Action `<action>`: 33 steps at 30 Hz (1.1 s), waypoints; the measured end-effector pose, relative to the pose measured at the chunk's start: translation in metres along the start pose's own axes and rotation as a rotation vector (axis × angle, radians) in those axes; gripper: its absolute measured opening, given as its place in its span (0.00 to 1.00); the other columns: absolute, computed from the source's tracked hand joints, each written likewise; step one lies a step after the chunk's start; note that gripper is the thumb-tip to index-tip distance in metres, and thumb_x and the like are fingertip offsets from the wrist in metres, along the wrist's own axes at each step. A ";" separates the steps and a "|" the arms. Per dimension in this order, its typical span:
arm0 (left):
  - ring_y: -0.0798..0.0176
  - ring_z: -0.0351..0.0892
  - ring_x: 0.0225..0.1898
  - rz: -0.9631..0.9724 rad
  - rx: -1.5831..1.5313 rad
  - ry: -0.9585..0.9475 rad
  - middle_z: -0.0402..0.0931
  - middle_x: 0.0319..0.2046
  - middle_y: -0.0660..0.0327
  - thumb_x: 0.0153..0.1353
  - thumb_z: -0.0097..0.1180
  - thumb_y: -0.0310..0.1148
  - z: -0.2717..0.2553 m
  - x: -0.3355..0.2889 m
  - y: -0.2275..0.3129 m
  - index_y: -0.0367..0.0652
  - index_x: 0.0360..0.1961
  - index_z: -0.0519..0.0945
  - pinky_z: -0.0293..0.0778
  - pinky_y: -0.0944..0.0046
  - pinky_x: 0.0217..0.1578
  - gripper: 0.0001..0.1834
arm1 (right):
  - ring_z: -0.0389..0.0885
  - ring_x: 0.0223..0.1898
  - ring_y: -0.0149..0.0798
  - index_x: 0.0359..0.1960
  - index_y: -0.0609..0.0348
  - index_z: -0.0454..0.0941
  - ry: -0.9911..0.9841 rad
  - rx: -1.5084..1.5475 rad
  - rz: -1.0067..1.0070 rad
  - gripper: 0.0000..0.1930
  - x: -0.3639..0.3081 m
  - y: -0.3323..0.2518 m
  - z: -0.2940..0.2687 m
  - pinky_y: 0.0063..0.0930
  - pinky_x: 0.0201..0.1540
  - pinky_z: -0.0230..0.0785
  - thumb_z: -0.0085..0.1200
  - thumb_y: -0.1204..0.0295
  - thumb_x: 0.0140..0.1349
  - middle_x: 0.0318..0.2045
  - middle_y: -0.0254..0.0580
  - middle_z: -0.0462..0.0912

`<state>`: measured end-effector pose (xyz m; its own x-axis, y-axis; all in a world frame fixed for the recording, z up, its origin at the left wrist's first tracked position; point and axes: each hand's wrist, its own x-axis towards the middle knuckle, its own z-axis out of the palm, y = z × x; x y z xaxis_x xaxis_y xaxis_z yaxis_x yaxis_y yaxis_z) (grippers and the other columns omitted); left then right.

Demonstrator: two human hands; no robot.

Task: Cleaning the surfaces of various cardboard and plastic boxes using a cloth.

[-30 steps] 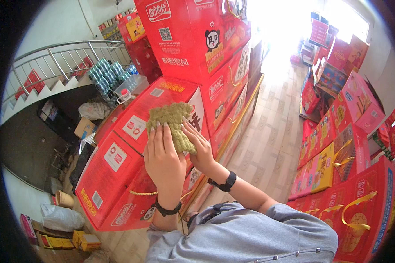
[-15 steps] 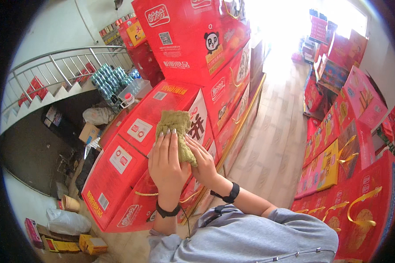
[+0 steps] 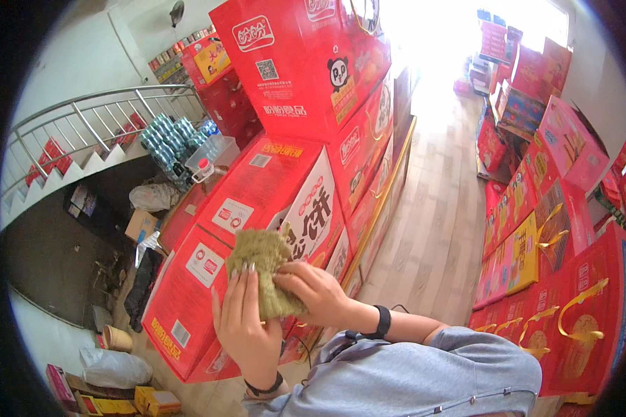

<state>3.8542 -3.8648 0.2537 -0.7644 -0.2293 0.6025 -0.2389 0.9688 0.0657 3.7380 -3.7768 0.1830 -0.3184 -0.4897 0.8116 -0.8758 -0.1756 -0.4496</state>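
A fuzzy olive-green cloth (image 3: 259, 251) is folded into a pad between my two hands, in front of the red gift boxes. My left hand (image 3: 247, 330) holds it from the near left side, its fingers lying along the cloth and the thumb out to the side. On the right edge my right hand (image 3: 314, 292) grips the same cloth with bent fingers. Behind the cloth lies a red carton (image 3: 254, 174) with white label patches, and a nearer red carton (image 3: 181, 292) sits beside it. Whether the cloth touches either carton I cannot tell.
A tall red box (image 3: 292, 83) with a panda picture stands on the stack. Right of it runs a wood-look floor aisle (image 3: 424, 208), bordered by gift boxes with yellow ribbon handles (image 3: 577, 320). At left are bottle packs (image 3: 167, 146), a clear plastic bin (image 3: 215, 154) and a stair railing (image 3: 104, 115).
Both hands have drawn the cloth back toward me and slightly left. The right hand has shifted its fingers on the cloth, and more of the carton's white printed side shows.
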 end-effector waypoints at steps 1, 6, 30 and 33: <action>0.55 0.70 0.54 -0.010 0.024 -0.003 0.72 0.49 0.55 0.47 0.47 0.35 -0.006 -0.006 -0.004 0.37 0.51 0.72 0.52 0.47 0.61 0.28 | 0.74 0.43 0.50 0.48 0.62 0.69 -0.026 0.023 -0.002 0.30 0.001 -0.007 0.003 0.36 0.43 0.70 0.60 0.73 0.37 0.44 0.50 0.70; 0.54 0.72 0.53 -0.126 0.000 0.015 0.76 0.46 0.56 0.55 0.44 0.44 -0.030 -0.032 -0.015 0.37 0.46 0.76 0.46 0.39 0.61 0.24 | 0.72 0.44 0.48 0.48 0.62 0.66 -0.166 0.082 -0.053 0.30 -0.001 -0.030 0.019 0.36 0.44 0.70 0.56 0.71 0.38 0.43 0.49 0.67; 0.45 0.63 0.59 0.171 0.371 0.404 0.72 0.51 0.56 0.63 0.35 0.56 0.058 -0.195 -0.119 0.41 0.48 0.76 0.43 0.31 0.59 0.30 | 0.74 0.28 0.48 0.34 0.59 0.63 -0.398 0.179 -0.150 0.15 -0.080 -0.044 0.125 0.39 0.25 0.66 0.52 0.69 0.46 0.24 0.43 0.70; 0.42 0.62 0.59 0.098 0.158 0.367 0.71 0.52 0.54 0.63 0.35 0.53 0.094 -0.226 -0.117 0.39 0.49 0.75 0.51 0.36 0.59 0.30 | 0.74 0.27 0.48 0.34 0.59 0.63 -0.470 0.166 -0.138 0.14 -0.102 -0.024 0.130 0.39 0.25 0.66 0.51 0.68 0.48 0.24 0.44 0.70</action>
<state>3.9990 -3.9355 0.0349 -0.5304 -0.0605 0.8456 -0.2866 0.9515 -0.1116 3.8383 -3.8333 0.0623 0.0270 -0.7768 0.6292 -0.8164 -0.3804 -0.4346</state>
